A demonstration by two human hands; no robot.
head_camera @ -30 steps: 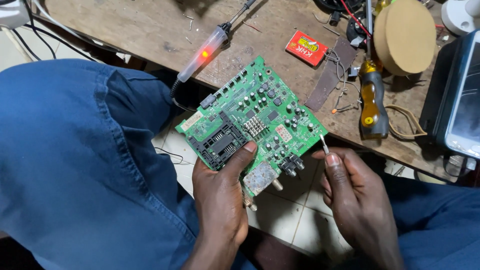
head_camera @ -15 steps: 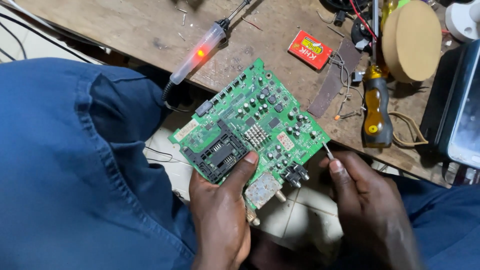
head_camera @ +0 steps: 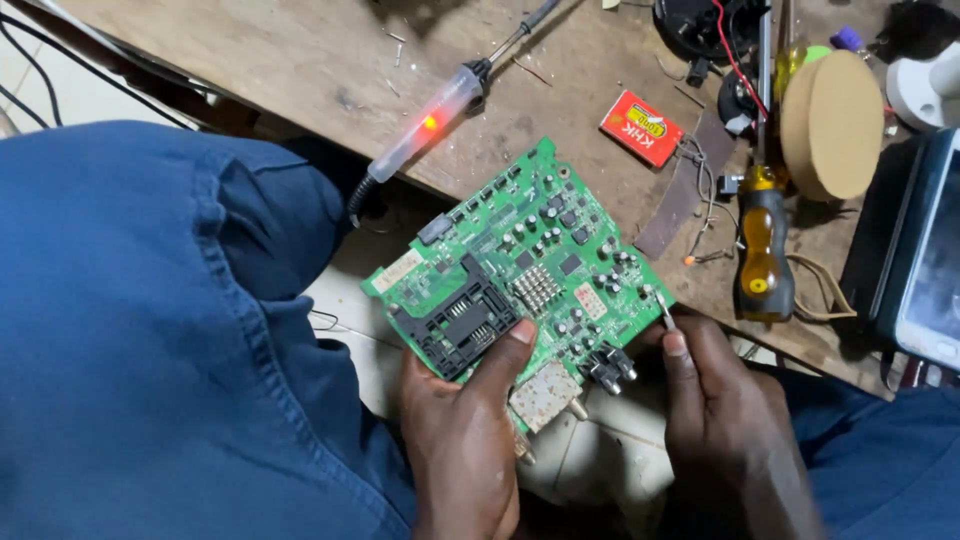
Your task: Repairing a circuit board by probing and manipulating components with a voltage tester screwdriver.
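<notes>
A green circuit board [head_camera: 540, 255] with a black card slot, a small heat sink and several small parts is held tilted above my lap. My left hand [head_camera: 465, 440] grips its near edge, thumb pressed on top beside the black slot. My right hand [head_camera: 725, 420] pinches a thin metal tool [head_camera: 665, 312] whose tip touches the board's right corner. Both hands sit just below the wooden bench edge.
A soldering iron [head_camera: 440, 115] with a glowing red light lies on the wooden bench [head_camera: 270, 60]. Also there: a small red box [head_camera: 642, 128], an orange-handled screwdriver [head_camera: 765, 250], a round tan disc [head_camera: 832, 125], a grey device [head_camera: 925, 260] at right. My blue trouser leg [head_camera: 130, 330] fills the left.
The view has drifted slightly, so the board and hands sit a little lower and rightward. My grip on board and tool is unchanged.
</notes>
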